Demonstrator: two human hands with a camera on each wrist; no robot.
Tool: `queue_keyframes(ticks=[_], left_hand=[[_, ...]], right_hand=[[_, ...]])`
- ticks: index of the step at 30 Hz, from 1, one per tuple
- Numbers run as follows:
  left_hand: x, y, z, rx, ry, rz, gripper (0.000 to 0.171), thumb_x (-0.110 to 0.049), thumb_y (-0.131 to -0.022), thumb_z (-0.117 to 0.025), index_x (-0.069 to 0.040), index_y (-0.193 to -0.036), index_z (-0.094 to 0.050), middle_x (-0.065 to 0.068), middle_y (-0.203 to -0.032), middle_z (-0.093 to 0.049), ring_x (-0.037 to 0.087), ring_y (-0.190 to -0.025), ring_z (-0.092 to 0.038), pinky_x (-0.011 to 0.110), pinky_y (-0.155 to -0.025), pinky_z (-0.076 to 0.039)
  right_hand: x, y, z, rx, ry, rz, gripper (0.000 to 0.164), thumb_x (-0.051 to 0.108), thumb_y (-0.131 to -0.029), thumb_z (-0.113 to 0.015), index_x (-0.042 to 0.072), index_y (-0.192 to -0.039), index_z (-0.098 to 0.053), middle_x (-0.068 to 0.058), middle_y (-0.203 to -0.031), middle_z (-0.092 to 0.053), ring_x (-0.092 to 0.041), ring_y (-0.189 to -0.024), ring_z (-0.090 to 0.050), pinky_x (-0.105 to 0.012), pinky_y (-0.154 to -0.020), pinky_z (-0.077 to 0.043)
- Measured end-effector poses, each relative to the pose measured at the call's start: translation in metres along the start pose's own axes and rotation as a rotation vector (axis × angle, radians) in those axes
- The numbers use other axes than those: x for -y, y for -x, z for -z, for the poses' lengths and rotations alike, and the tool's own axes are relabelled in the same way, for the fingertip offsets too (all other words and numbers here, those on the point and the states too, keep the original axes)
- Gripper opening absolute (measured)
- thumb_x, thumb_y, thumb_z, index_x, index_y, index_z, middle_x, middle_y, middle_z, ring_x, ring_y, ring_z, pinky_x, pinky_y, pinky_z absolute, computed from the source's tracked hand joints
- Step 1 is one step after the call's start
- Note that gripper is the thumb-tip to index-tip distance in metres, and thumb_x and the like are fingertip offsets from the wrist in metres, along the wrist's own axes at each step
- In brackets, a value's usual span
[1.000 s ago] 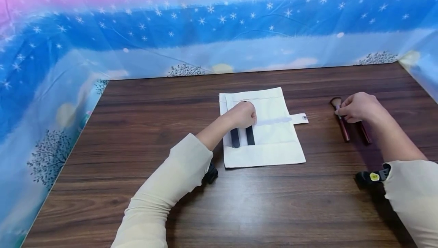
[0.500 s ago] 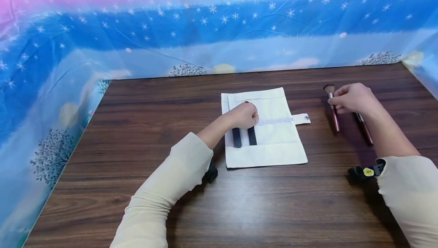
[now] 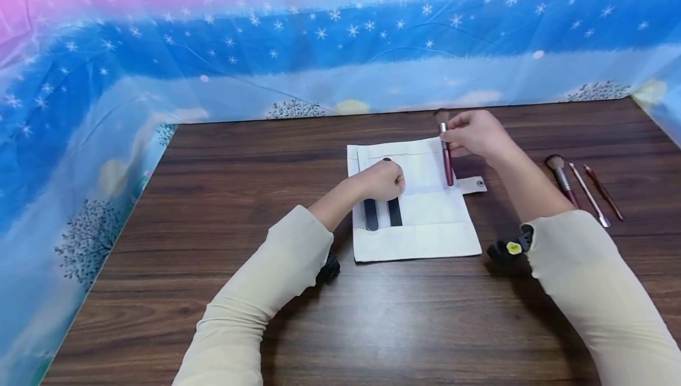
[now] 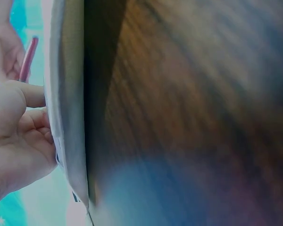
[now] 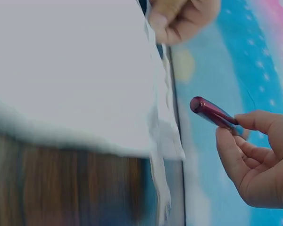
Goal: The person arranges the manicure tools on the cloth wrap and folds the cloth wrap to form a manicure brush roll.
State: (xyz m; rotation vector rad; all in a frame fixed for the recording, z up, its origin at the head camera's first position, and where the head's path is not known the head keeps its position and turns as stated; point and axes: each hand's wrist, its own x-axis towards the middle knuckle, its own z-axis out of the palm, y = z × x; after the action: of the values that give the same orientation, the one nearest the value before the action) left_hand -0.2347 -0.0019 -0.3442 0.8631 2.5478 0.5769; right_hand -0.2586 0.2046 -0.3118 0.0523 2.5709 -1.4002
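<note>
Beyond both hands, a pink-and-blue snowflake backdrop (image 3: 372, 31) hangs behind a dark wood-grain table (image 3: 213, 197). The left hand (image 3: 384, 179) is curled, thumb and fingers pinching the white pouch (image 3: 425, 220) beneath it; two black strips (image 3: 371, 214) show just below that hand. The right hand (image 3: 475, 132) pinches a red-handled brush (image 3: 447, 161) near its metal collar, over the pouch's far right corner, bristles pointing away from the person. A light grip at the collar, handle end leading, should spare the bristles, with the left hand best holding the cloth steady. Beside the right forearm lie a second brush (image 3: 560, 168), a silvery tool (image 3: 587, 194) and a reddish tool (image 3: 603, 192).
</note>
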Motion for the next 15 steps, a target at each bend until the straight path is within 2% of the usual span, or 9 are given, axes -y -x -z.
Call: queue_keyframes(ticks=[4, 9, 15], left_hand=[[0.002, -0.002, -0.001, -0.001, -0.01, -0.007, 0.019, -0.004, -0.091, -0.048, -0.004, -0.074, -0.056, 0.002, -0.068, -0.049, 0.013, -0.061, -0.042, 0.02, -0.061, -0.033], [0.004, -0.004, -0.001, -0.007, -0.014, -0.019, 0.02, -0.002, -0.09, -0.049, -0.006, -0.071, -0.054, 0.001, -0.065, -0.046, 0.013, -0.059, -0.042, 0.019, -0.059, -0.032], [0.005, -0.004, -0.001, -0.013, 0.004, -0.021, 0.023, -0.001, -0.089, -0.049, -0.007, -0.068, -0.052, 0.0, -0.06, -0.042, 0.012, -0.056, -0.04, 0.02, -0.056, -0.03]], right_hand=[[0.012, -0.01, -0.021, -0.007, -0.049, -0.009, 0.037, 0.012, -0.091, -0.056, -0.008, -0.12, -0.045, -0.022, -0.112, -0.05, -0.018, -0.079, -0.06, -0.03, -0.072, -0.052], [0.019, -0.018, -0.04, -0.023, -0.035, -0.018, 0.036, 0.013, -0.092, -0.055, -0.005, -0.121, -0.045, -0.02, -0.114, -0.05, -0.029, -0.093, -0.059, -0.034, -0.077, -0.051], [0.019, -0.022, -0.055, -0.016, -0.032, -0.016, 0.032, 0.009, -0.091, -0.054, -0.005, -0.118, -0.045, -0.019, -0.107, -0.052, -0.024, -0.081, -0.061, -0.031, -0.071, -0.052]])
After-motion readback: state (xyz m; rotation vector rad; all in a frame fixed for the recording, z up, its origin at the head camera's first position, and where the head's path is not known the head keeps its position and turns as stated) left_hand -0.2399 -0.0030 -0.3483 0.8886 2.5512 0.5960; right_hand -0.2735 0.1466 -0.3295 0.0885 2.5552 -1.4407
